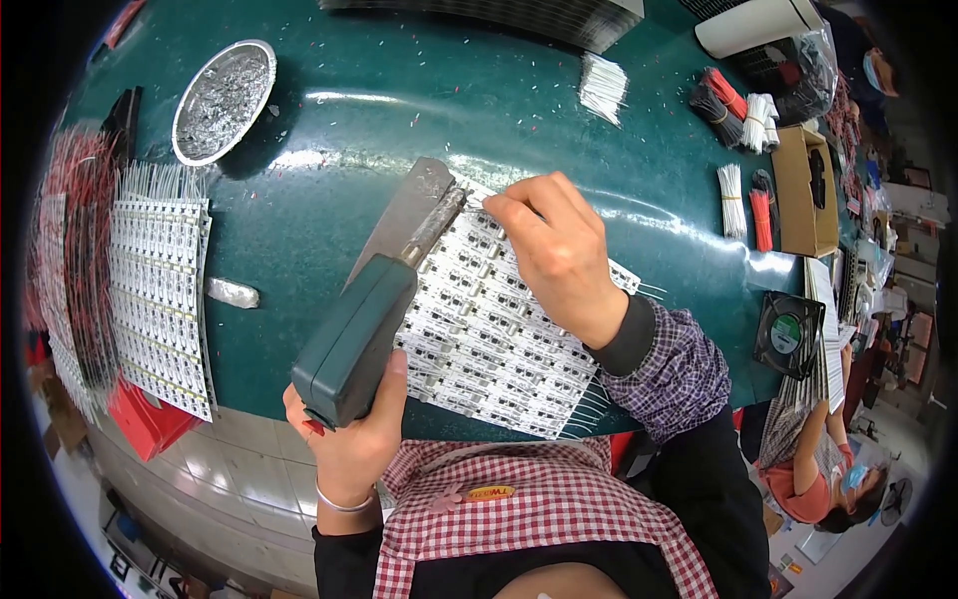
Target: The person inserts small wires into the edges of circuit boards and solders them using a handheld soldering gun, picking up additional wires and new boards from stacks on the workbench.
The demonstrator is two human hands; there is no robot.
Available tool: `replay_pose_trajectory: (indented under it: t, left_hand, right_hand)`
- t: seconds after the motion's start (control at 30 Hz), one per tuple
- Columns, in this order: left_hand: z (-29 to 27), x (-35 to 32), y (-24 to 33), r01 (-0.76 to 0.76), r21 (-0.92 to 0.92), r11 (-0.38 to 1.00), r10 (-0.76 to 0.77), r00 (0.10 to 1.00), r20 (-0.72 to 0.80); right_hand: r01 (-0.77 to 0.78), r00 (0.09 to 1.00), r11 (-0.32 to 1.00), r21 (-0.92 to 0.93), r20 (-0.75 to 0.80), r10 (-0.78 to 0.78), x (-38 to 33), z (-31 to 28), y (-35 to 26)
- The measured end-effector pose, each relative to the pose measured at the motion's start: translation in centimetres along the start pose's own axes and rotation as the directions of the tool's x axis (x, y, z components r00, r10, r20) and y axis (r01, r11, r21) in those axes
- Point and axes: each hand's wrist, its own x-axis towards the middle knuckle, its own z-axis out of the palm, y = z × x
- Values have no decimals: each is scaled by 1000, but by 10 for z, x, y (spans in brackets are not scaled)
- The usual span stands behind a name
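Note:
My left hand (349, 454) is wrapped round the dark green body of a soldering gun (357, 324), whose metal tip reaches the far left corner of a white circuit board panel (499, 344). Rows of small boards with black parts cover the panel, and thin white wires stick out at its right edge. At that same far corner, my right hand (564, 250) is closed in a pinch beside the tip. What its fingertips hold is too small to make out. A flat grey metal piece (394, 215) lies along the gun's left side.
A metal bowl (184, 145) of silvery scraps stands far left. Wired board panels (160, 299) lie at the left. White wires (603, 90), wire bundles (731, 200), a cardboard box (793, 190) and a black fan (788, 334) sit toward the right. A co-worker (813, 469) is at right.

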Motion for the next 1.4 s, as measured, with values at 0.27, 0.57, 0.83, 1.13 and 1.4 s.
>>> replay_pose_trajectory:
  t: [0.27, 0.57, 0.83, 1.13, 1.4]
  left_hand:
    - [5, 6, -1, -78, -27, 997, 78, 997, -2]
    - [5, 6, -1, -123, 21, 992, 123, 991, -45]
    - [2, -8, -4, 131, -113, 985, -146, 981, -131]
    - [-1, -10, -9, -47, -48, 998, 43, 996, -74]
    - [2, -5, -1, -13, -71, 997, 5, 994, -107]
  right_hand:
    - [3, 1000, 1000, -8, 1, -3, 0, 1, 1]
    - [16, 1000, 1000, -16, 3, -16, 0, 1, 1]
    - [15, 1000, 999, -39, 11, -14, 1, 0, 0]
    - [37, 999, 999, -5, -32, -37, -2, -5, -7]
    - [39, 999, 999, -4, 6, -39, -3, -4, -7]
